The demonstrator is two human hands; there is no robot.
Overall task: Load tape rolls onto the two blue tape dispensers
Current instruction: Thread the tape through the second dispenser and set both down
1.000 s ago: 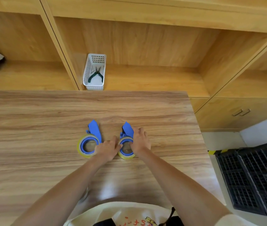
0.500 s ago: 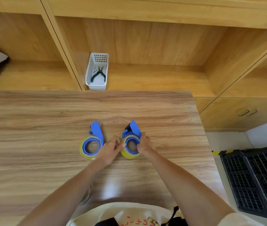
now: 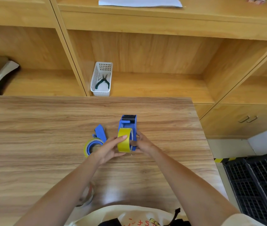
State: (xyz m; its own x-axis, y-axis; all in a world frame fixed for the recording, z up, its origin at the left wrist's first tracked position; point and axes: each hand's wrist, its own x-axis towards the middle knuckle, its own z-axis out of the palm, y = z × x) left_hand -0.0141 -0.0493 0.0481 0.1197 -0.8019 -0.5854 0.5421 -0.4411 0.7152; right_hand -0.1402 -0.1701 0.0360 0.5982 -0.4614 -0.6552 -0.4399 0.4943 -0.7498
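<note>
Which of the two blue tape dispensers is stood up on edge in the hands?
The right dispenser, held upright by both hands; the left dispenser lies flat on the table, untouched.

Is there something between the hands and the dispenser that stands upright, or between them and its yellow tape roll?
Nothing visible. The left hand already grips the yellow tape roll, and the right hand holds the upright blue dispenser. The second dispenser lies apart, on the left.
</note>
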